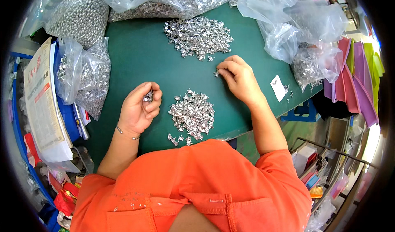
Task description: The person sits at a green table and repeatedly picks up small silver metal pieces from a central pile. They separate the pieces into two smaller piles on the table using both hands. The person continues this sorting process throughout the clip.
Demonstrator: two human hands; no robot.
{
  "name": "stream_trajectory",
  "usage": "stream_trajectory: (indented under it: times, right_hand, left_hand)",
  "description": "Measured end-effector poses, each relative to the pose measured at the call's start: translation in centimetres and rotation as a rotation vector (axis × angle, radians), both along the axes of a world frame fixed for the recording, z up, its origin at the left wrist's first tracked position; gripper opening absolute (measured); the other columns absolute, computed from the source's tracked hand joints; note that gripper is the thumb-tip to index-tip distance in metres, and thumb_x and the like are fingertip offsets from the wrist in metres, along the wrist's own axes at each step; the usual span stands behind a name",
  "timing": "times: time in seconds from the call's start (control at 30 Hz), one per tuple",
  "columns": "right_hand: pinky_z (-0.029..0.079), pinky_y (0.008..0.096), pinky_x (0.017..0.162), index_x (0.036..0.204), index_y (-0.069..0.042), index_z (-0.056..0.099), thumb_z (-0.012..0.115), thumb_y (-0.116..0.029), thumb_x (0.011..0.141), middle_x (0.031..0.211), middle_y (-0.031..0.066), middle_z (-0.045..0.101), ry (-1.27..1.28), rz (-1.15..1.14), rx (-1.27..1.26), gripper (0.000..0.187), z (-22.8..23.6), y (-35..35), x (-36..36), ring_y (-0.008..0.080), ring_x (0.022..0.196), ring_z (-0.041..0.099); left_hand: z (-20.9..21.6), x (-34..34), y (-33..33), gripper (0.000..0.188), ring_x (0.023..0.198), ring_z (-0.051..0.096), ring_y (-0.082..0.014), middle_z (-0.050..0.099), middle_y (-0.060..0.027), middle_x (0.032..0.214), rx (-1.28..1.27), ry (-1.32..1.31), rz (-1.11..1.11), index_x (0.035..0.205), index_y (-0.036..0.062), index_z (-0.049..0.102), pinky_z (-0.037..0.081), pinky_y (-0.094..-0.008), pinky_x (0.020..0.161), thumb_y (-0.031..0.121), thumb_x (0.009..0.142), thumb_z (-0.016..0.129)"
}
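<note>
Curled inward, the person's left hand (140,107) grasps silver metal pieces (148,96) between its fingers and palm; how many cannot be told. Across from it, the right hand (238,76) pinches one small metal piece (216,73) between thumb and finger, just above the green desk (135,42) or touching it; which, the view does not settle.

Between the hands, on the side nearer the body, lies the near pile (192,113) of similar winged pieces, a few scattered loose at its lower edge. Beyond both hands sits the far pile (199,36), its edge near the right fingertips.

To the left of the left hand stands a clear bag (94,77) of metal parts, with a larger bag of rounded beads (80,16) behind it and a newspaper (40,92) farther out. To the right of the right hand are a white slip (278,88), some loose bits and another filled bag (306,69), with pink, purple and green bins (358,77) past that.
</note>
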State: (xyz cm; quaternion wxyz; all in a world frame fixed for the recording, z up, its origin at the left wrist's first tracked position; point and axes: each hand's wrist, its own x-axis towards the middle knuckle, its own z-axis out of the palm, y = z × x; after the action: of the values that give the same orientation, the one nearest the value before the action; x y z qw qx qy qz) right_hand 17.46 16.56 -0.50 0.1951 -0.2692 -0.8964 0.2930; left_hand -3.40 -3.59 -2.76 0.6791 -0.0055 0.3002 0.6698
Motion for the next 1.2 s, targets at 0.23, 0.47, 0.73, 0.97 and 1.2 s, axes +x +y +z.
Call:
stream_trajectory:
  times: [0.23, 0.47, 0.73, 0.97, 1.2]
  right_hand:
    - [0.048, 0.0343, 0.067, 0.086, -0.002, 0.061, 0.059, -0.002, 0.078, 0.081, 0.0117, 0.059, -0.022, -0.068, 0.047, 0.008, -0.1, 0.3, 0.5, 0.0284, 0.075, 0.059]
    - [0.051, 0.0252, 0.060, 0.092, 0.003, 0.060, 0.060, -0.004, 0.082, 0.084, 0.0073, 0.062, 0.296, -0.331, -1.000, 0.012, 0.7, 0.7, 1.5, 0.0130, 0.071, 0.061]
    - [0.053, 0.0268, 0.067, 0.090, 0.003, 0.060, 0.056, 0.003, 0.082, 0.085, 0.0093, 0.061, 0.479, -0.142, -1.072, 0.009, 0.6, -0.1, 2.3, 0.0156, 0.075, 0.062]
    - [0.048, 0.0274, 0.064, 0.089, 0.000, 0.061, 0.058, 0.001, 0.080, 0.088, 0.0076, 0.059, 0.091, -0.214, -0.215, 0.010, 0.4, 0.4, 2.3, 0.0178, 0.074, 0.059]
    - [0.049, 0.0277, 0.060, 0.089, -0.001, 0.062, 0.059, -0.003, 0.081, 0.077, 0.0050, 0.062, 0.095, -0.374, -0.487, 0.009, -1.3, 0.5, 1.8, 0.0150, 0.068, 0.060]
  left_hand:
    - [0.0, 0.0, 0.0, 0.023, 0.050, 0.038, -0.0056, 0.050, -0.0045, 0.077, -0.006, -0.007, 0.000, 0.095, 0.0036, 0.055, 0.030, -0.0176, 0.038, 0.020, 0.094, 0.039]
    - [-0.1, 0.0, -0.1, 0.023, 0.051, 0.038, -0.0055, 0.051, -0.0047, 0.077, 0.000, -0.011, 0.003, 0.095, 0.0035, 0.055, 0.030, -0.0175, 0.038, 0.020, 0.094, 0.039]
    - [0.2, 0.1, 0.0, 0.023, 0.050, 0.038, -0.0054, 0.051, -0.0044, 0.077, -0.001, -0.002, 0.007, 0.094, 0.0036, 0.054, 0.029, -0.0175, 0.038, 0.020, 0.095, 0.039]
    - [0.2, 0.1, 0.1, 0.023, 0.050, 0.038, -0.0056, 0.050, -0.0046, 0.077, -0.010, 0.004, 0.004, 0.094, 0.0035, 0.054, 0.030, -0.0176, 0.038, 0.021, 0.095, 0.038]
    - [0.2, 0.0, 0.1, 0.023, 0.050, 0.038, -0.0058, 0.050, -0.0045, 0.077, -0.015, -0.007, 0.004, 0.094, 0.0037, 0.053, 0.030, -0.0177, 0.037, 0.021, 0.095, 0.038]
